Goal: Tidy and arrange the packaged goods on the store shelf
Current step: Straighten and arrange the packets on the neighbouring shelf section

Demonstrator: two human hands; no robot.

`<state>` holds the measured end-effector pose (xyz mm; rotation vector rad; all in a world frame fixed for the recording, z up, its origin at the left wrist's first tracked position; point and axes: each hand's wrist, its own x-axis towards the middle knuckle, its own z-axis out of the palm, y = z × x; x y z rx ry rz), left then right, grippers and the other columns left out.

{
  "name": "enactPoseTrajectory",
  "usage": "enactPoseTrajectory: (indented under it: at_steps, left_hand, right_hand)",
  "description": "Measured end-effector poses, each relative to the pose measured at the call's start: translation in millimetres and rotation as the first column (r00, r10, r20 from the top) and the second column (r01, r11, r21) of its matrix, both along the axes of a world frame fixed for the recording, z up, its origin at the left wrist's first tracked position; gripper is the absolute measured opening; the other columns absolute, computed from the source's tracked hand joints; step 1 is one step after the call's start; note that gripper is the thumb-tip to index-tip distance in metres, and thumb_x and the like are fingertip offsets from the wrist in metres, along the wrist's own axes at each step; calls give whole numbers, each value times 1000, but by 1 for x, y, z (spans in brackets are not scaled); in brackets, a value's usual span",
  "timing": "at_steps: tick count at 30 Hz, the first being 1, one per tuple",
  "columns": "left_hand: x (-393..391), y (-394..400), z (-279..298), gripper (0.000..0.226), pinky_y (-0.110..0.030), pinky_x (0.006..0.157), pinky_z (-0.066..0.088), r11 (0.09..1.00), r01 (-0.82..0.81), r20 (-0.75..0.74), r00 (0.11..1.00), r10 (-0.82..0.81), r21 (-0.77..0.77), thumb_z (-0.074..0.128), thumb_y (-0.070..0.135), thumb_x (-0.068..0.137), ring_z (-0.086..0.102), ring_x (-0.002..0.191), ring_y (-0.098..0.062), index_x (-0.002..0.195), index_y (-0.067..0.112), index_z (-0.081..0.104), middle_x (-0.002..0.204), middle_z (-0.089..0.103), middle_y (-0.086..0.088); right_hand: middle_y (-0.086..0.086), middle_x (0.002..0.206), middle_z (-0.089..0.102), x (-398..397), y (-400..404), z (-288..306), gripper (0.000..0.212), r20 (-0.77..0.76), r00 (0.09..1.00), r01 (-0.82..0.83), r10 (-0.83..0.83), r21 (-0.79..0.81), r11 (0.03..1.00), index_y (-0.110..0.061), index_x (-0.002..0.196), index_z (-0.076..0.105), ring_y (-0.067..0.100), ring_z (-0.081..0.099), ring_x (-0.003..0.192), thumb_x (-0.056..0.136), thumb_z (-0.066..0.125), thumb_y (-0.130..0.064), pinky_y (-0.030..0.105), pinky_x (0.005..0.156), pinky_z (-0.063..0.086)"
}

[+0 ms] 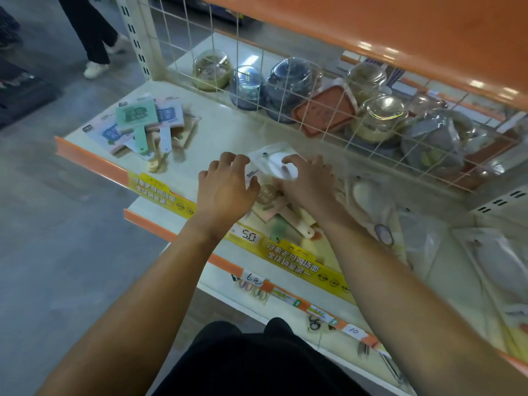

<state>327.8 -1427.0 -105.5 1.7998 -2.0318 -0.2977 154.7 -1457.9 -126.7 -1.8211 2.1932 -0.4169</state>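
Note:
A clear packet holding a white round item [273, 160] lies on the cream shelf [225, 132], on top of a loose pile of carded goods [281, 217]. My right hand [307, 182] grips that packet at its right edge, fingers curled over it. My left hand [225, 187] hovers by the packet's left side with fingers spread and slightly bent, fingertips at its edge. A second heap of pastel carded tools [143, 124] sits at the shelf's left end.
A wire grid [285, 81] backs the shelf, with glass jars [213, 70] and an orange lidded box [324, 111] behind it. An orange shelf [414, 32] overhangs above. More packets [371, 201] lie to the right. A person's legs [91, 32] stand on the aisle floor at left.

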Motion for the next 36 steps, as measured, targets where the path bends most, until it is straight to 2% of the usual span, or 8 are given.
enactPoseTrajectory:
  at_steps: [6,11,14,20,25,30,33,36]
  left_hand:
    - [5,-12,-3,39,-45,88,41,997,68,-20,997,-69,-24,55,35,90,54,108,-36,125,17,54,124,54,-9]
    - [-2,-15,-4,41,-45,90,39,984,179,-39,983,-179,-1,55,35,90,52,112,-35,126,17,53,126,52,-9]
    - [-14,-14,-5,42,-45,91,39,965,262,-44,964,-262,9,55,36,89,52,113,-35,126,17,53,127,52,-9]
    - [-47,-4,-6,41,-45,95,38,903,430,-39,902,-429,18,54,36,91,50,118,-34,128,19,51,132,50,-8]
    - [-83,11,-4,44,-44,92,39,846,533,-52,845,-532,27,55,38,89,49,116,-33,129,20,51,130,49,-7]
    - [-114,31,-2,43,-44,92,40,782,624,-74,780,-621,14,56,38,87,50,114,-34,126,19,53,128,51,-6]
    - [-130,45,-2,43,-44,92,39,761,649,-59,759,-648,-9,57,37,87,49,118,-33,126,18,54,129,51,-7]
    - [-146,57,-1,42,-45,90,41,744,668,-37,743,-668,-17,57,35,86,50,116,-35,125,18,54,125,53,-8]
  right_hand:
    - [6,124,43,3,20,14,41,-3,999,36,-36,-45,998,-41,117,58,31,45,114,79,70,-40,36,89,38]
    - [4,128,42,0,41,23,39,13,989,145,-144,-103,984,-42,115,57,32,45,119,79,68,-47,39,98,39]
    - [4,130,42,-6,54,29,39,25,972,234,-233,-111,966,-43,115,57,31,45,119,78,68,-53,38,97,39]
    - [7,134,40,-28,94,40,45,-17,924,378,-381,-100,920,-39,122,55,34,44,121,81,68,-50,38,98,38]
    - [7,128,45,-49,133,45,47,7,862,501,-506,-158,851,-37,120,59,33,47,118,76,72,-46,36,98,38]
    - [10,114,56,-73,166,45,51,1,806,575,-592,-238,783,-31,114,63,35,54,109,70,74,-54,41,93,45]
    - [12,113,56,-87,182,46,54,40,778,614,-627,-256,747,-30,113,64,37,54,105,70,72,-61,41,90,46]
    - [13,117,54,-100,198,45,53,68,771,629,-633,-229,743,-32,113,63,37,49,110,70,65,-62,39,92,42]
